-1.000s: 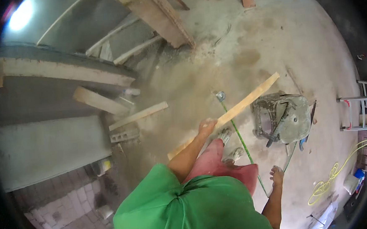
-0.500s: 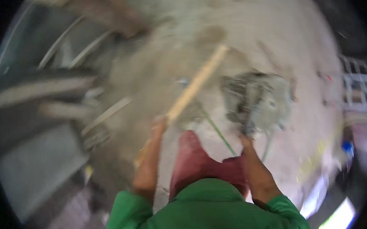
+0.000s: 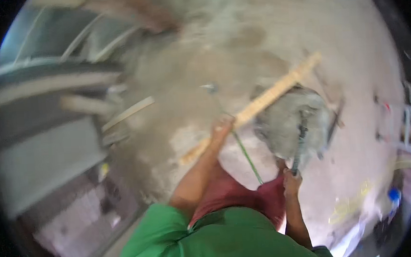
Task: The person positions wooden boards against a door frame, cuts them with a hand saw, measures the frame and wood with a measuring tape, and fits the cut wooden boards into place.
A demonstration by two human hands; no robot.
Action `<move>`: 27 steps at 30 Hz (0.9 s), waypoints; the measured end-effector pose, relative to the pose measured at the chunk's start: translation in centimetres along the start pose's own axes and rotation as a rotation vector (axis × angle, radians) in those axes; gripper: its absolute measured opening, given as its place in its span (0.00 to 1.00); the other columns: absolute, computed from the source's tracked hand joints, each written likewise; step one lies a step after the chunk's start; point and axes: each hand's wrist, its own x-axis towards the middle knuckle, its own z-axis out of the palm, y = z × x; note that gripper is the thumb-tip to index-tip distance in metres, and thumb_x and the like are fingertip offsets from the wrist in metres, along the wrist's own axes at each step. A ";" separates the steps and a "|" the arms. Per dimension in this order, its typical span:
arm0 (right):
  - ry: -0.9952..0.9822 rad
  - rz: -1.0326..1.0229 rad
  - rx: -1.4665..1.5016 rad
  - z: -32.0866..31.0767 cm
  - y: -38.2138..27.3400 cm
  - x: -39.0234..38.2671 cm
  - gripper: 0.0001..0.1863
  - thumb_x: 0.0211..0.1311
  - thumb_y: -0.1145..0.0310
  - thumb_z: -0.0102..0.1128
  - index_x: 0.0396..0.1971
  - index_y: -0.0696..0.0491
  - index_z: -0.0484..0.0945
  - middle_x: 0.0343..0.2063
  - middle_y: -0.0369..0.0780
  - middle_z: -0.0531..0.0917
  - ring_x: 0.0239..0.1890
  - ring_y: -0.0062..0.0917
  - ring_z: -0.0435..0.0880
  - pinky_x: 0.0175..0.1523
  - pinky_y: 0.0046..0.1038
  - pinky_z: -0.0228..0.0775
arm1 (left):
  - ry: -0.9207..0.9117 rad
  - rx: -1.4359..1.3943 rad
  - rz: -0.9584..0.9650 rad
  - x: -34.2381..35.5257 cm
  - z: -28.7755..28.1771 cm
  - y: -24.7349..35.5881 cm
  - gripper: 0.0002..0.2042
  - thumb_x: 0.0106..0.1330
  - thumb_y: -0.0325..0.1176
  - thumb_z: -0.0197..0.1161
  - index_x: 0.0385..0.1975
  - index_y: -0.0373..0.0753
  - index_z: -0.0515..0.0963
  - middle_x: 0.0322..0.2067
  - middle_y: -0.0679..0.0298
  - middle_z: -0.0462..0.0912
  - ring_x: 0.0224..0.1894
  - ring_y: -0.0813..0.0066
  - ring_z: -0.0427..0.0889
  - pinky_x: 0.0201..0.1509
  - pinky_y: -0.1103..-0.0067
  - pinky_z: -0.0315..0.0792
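Note:
My left hand (image 3: 223, 127) is closed around a long, light wooden strip (image 3: 278, 92), which slants up to the right. Its far end passes over the back edge of a rounded heap of wet grey mortar (image 3: 285, 123). In front of that heap, my right hand (image 3: 292, 182) grips a slim, dark tool (image 3: 302, 134). The tool's far end reaches onto the mortar, and blur keeps me from making out its kind. Between my hands a thin green rod (image 3: 245, 155) lies at a slant, a small grey metal piece (image 3: 209, 87) near its far end.
Another wooden strip (image 3: 128, 114) rests on the dusty floor at the left, beside a large grey slab (image 3: 47, 150). A thick brown post (image 3: 137, 10) stands at the far left. On the right are a white metal frame (image 3: 406, 123) and a blue object (image 3: 394, 195).
My left hand has swung the wooden strip rightward, so its far end now crosses over the mortar. My right hand has moved slightly right and nearer, and the dark tool now shows clearly in it.

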 end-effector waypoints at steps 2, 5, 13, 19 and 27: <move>0.145 -0.199 -0.164 -4.9 1.4 0.6 0.09 0.56 0.69 0.69 0.28 0.51 0.75 0.16 0.27 0.70 0.15 0.10 0.65 0.18 0.18 0.56 | -0.075 -0.037 0.189 1.9 4.2 0.9 0.11 0.66 0.40 0.63 0.34 0.38 0.82 0.28 0.69 0.79 0.33 0.76 0.77 0.37 0.76 0.72; 0.327 -0.228 -0.292 -10.0 -1.7 0.6 0.09 0.56 0.68 0.66 0.25 0.55 0.75 0.18 0.30 0.72 0.22 0.15 0.68 0.26 0.25 0.63 | -0.313 -0.066 0.349 4.6 10.4 4.5 0.12 0.67 0.40 0.63 0.30 0.37 0.81 0.25 0.73 0.76 0.29 0.81 0.73 0.31 0.79 0.68; 0.455 -0.147 -0.348 -20.1 0.7 26.0 0.13 0.47 0.65 0.68 0.25 0.60 0.79 0.18 0.39 0.78 0.20 0.24 0.74 0.27 0.33 0.67 | -0.155 0.171 0.527 1.5 25.3 10.5 0.16 0.63 0.40 0.63 0.26 0.30 0.80 0.18 0.69 0.74 0.23 0.79 0.69 0.26 0.74 0.64; 0.281 -0.103 -0.220 -15.7 0.5 43.6 0.15 0.52 0.63 0.69 0.17 0.59 0.79 0.12 0.36 0.75 0.12 0.21 0.69 0.18 0.32 0.58 | 0.043 0.145 0.658 2.3 31.8 8.5 0.13 0.65 0.38 0.62 0.33 0.31 0.80 0.25 0.63 0.75 0.31 0.79 0.73 0.36 0.77 0.68; 0.417 -0.354 -0.664 -12.3 8.4 62.3 0.27 0.59 0.49 0.62 0.48 0.56 0.80 0.46 0.50 0.83 0.49 0.40 0.81 0.54 0.45 0.71 | 0.060 0.056 0.380 2.3 33.7 7.8 0.15 0.67 0.42 0.63 0.36 0.34 0.79 0.33 0.65 0.77 0.36 0.76 0.74 0.43 0.78 0.70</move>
